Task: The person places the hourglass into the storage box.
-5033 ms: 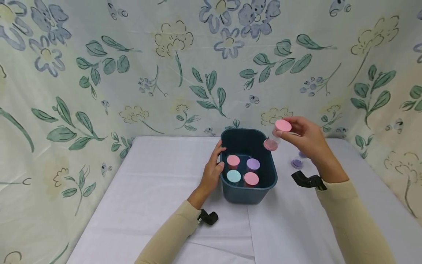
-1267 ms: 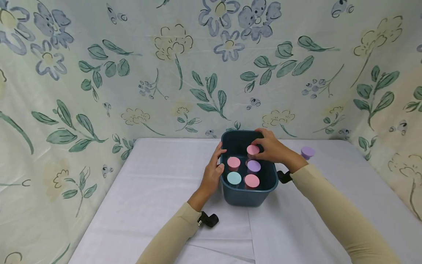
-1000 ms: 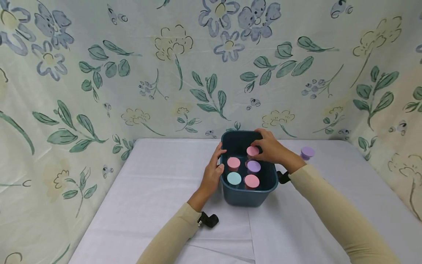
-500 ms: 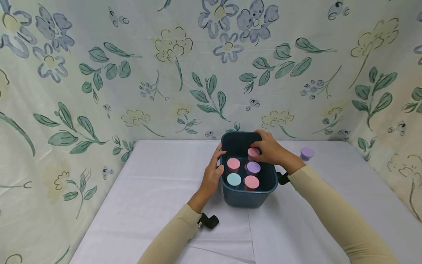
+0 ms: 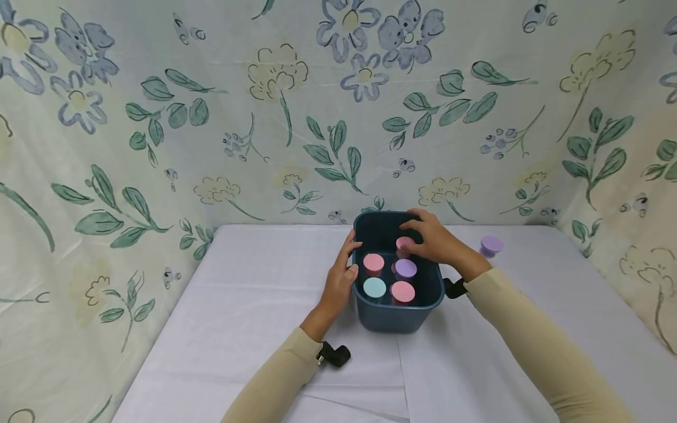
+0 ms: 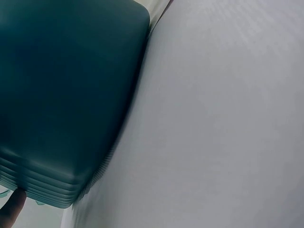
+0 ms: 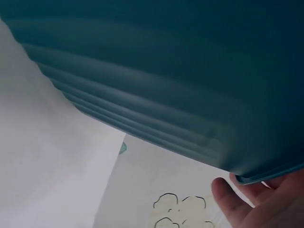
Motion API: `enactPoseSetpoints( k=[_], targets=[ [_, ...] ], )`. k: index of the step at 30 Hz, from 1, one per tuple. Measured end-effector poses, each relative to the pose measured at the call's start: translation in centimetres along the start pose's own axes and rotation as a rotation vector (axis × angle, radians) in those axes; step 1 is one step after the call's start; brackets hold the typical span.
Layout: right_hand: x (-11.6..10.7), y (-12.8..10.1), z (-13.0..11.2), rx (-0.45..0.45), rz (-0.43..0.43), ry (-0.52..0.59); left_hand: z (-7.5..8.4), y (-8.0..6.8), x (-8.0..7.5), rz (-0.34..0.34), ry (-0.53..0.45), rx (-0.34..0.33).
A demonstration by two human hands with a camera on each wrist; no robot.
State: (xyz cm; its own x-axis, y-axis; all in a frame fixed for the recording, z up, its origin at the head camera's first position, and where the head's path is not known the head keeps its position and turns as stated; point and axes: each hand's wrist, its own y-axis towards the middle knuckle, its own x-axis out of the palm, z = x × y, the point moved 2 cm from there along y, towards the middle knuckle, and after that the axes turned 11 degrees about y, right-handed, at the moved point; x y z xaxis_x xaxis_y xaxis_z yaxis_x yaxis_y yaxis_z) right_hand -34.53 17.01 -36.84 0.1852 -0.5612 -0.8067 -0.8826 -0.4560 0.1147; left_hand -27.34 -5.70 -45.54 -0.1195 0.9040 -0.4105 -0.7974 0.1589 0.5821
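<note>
A dark teal bin (image 5: 394,320) stands on the table. My left hand (image 5: 338,276) grips its left rim, fingertips over the edge; one finger (image 6: 13,206) touches the ribbed outer wall in the left wrist view. My right hand (image 5: 436,238) reaches over the right rim, thumb and fingers spread around a small pink-capped cylinder (image 5: 404,244) at the back of the bin, its index finger lifted off the cap. Also in the bin are a pink cap (image 5: 374,262), a purple cap (image 5: 405,269), a light blue cap (image 5: 374,288) and another pink cap (image 5: 402,291).
A purple-capped piece (image 5: 491,245) stands on the table beyond my right forearm, which partly hides it. White cloth covers the table (image 5: 254,305). A floral curtain (image 5: 296,117) hangs right behind the bin.
Five seconds ago my right hand held the pink-capped cylinder above the bin's right rim. It lowered it into the back of the bin, and its fingers have just spread off it.
</note>
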Motion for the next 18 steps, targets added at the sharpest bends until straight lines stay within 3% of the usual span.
enactPoseSetpoints(
  k=[9,18],
  targets=[
    [-0.2,-0.7,0.8,-0.063,0.186,0.090,0.0,0.1,-0.1,-0.002,0.016,-0.008],
    [-0.9,-1.7,1.7,-0.003,0.313,0.173,3.7,0.2,-1.7,-0.030,-0.015,-0.007]
  ],
)
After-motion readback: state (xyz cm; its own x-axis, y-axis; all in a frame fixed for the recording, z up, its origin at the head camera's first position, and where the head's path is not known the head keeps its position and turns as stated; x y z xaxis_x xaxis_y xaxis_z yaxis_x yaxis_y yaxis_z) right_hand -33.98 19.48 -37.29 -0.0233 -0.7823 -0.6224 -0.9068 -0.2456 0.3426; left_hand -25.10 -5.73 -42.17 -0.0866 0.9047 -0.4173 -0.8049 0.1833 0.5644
